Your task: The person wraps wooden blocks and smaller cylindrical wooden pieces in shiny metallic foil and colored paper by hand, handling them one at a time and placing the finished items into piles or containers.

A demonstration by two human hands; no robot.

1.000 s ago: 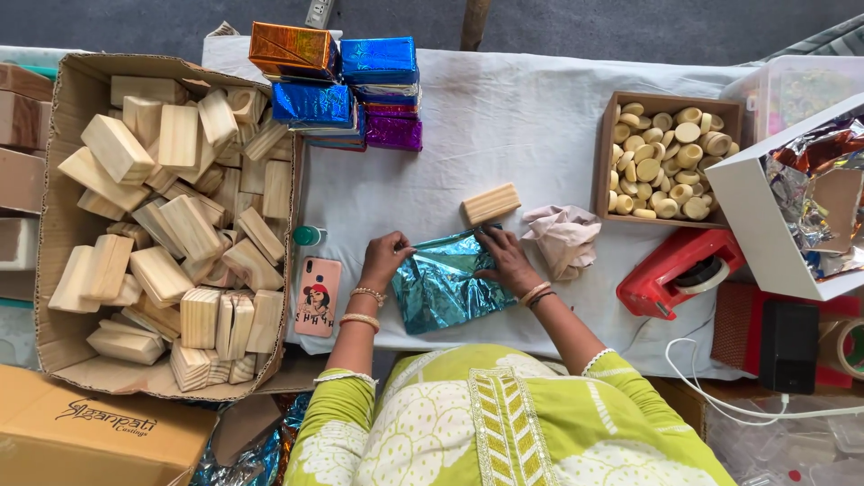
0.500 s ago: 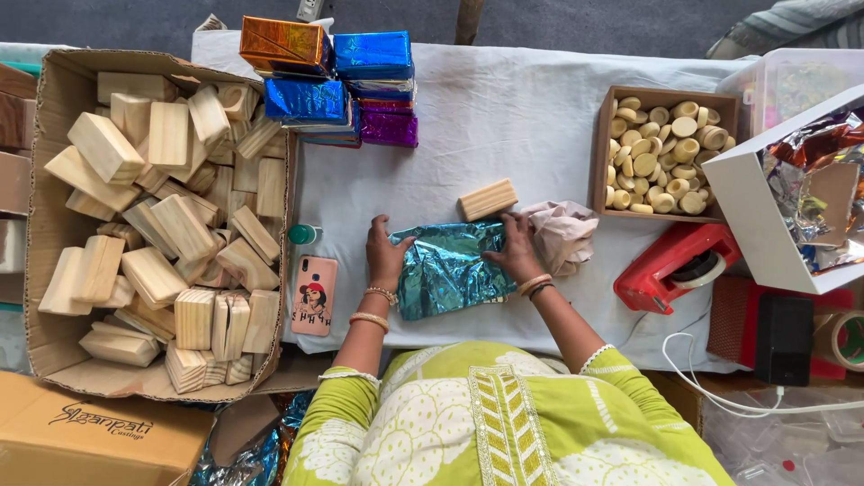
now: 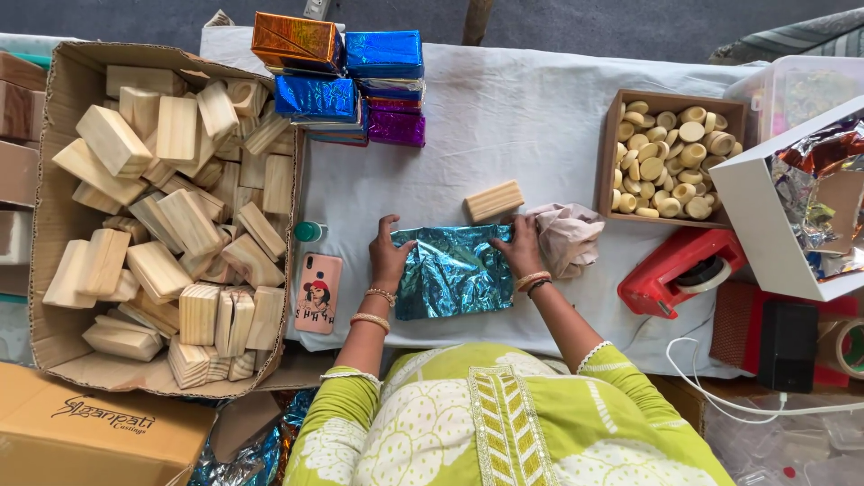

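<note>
Hands, left (image 3: 389, 255) and right (image 3: 520, 249), press flat on teal foil sheet (image 3: 450, 272).

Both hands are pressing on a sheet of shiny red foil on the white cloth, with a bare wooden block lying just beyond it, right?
Not quite: the foil is teal-blue, not red. The head view shows the left hand and right hand on its two sides, on the white cloth, with the bare wooden block just beyond it.
</note>
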